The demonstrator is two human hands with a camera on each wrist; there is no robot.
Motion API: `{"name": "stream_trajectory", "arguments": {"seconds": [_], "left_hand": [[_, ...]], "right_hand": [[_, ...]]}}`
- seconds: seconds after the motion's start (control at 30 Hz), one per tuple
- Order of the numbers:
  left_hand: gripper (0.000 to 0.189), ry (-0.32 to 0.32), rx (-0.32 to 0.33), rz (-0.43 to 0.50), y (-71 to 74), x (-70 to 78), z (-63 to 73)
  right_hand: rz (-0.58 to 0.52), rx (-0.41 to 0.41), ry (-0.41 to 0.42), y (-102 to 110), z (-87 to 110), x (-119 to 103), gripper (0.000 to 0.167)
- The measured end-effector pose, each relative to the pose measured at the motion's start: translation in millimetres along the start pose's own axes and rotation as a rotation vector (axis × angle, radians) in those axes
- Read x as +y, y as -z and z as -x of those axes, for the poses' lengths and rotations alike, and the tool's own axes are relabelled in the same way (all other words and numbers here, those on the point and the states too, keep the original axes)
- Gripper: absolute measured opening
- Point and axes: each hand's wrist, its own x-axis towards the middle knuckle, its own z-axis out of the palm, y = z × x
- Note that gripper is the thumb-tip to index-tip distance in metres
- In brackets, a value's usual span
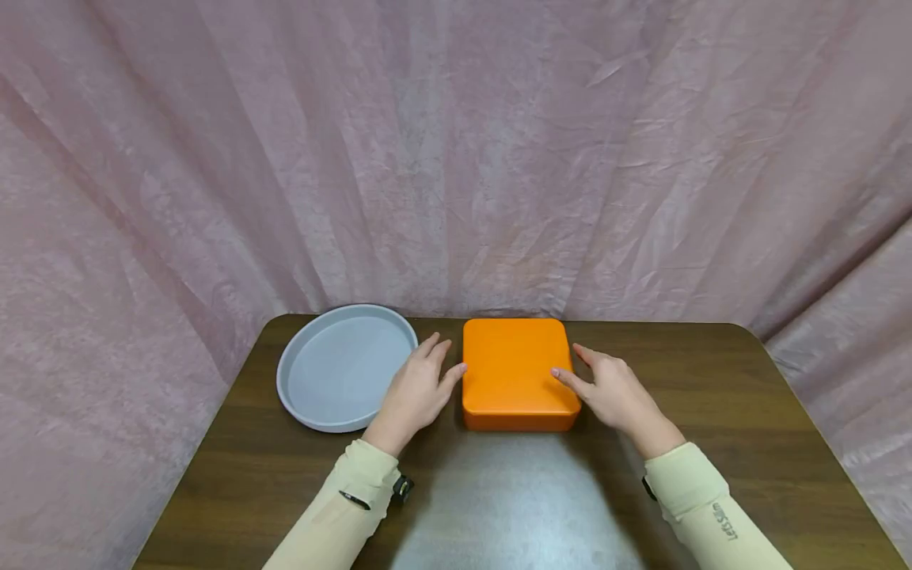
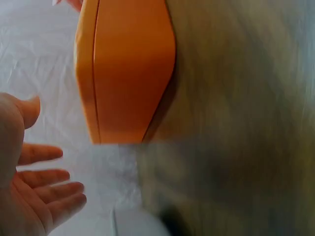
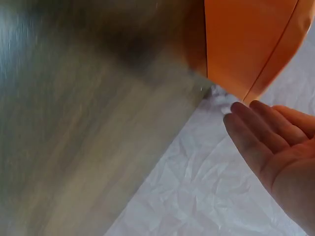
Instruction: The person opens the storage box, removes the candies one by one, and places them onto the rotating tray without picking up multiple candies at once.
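An orange square box with rounded corners and a smooth top sits on the table between my two hands. A thin seam runs round its side near the top, plain in the left wrist view on the box. My left hand hovers at the box's left side, thumb near its edge, fingers spread and partly over the grey tray's rim. On the other side, my right hand has its thumb over the top's right edge and its fingers beside the side wall. Neither hand grips anything; whether a fingertip touches the box I cannot tell.
To the left lies a round, light-grey shallow tray, close to my left hand. Everything stands on a dark brown wooden table with rounded far corners. A pink curtain hangs right behind the table's far edge.
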Motion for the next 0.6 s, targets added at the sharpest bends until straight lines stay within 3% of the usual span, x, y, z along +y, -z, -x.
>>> {"name": "stream_trajectory", "arguments": {"seconds": [0.17,0.33,0.43,0.6], "left_hand": [[0.081,-0.023,-0.065,0.001,-11.4,11.3,3.8],[0.109,-0.082,-0.177,-0.014,-23.4,18.2,6.7],[0.124,-0.090,-0.226,-0.010,-29.4,19.6,7.3],[0.130,-0.123,-0.234,-0.041,-34.1,20.3,4.9]], "right_hand": [[-0.036,-0.078,-0.009,-12,4.8,-2,0.115],[-0.044,-0.081,0.003,-22,8.1,-3,0.136],[-0.042,-0.079,0.007,-25,9.5,-5,0.143],[-0.027,-0.062,0.031,-28,11.2,-6,0.144]]}}
